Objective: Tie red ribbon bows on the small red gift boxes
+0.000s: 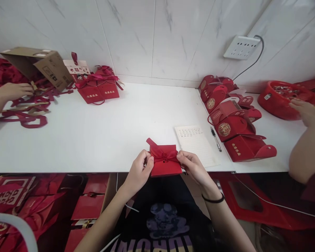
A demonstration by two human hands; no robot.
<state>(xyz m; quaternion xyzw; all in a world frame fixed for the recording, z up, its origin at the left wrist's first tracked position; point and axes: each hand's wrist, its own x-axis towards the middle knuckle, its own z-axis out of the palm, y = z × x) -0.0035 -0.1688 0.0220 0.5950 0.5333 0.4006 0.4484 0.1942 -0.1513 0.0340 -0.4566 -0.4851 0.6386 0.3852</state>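
Observation:
A small red gift box (166, 170) sits at the table's front edge, between my two hands. Across its top runs a red ribbon (165, 156) gathered into a bow or knot at the middle, one tail sticking up at the far left. My left hand (141, 168) pinches the ribbon at the box's left side, thumb and fingers closed. On the opposite side my right hand (191, 163), with a black band on the wrist, pinches the ribbon's other end. The fingertips lie close against the box, and whether they also grip its sides I cannot tell.
Lined paper (196, 143) and a pen (216, 139) lie to the right, beside a row of red boxes (237, 127). A red basin (271, 105) stands farther right, near another person's hand. At left, another hand touches loose ribbons (33, 113) near a cardboard box (52, 70) and finished boxes (99, 91).

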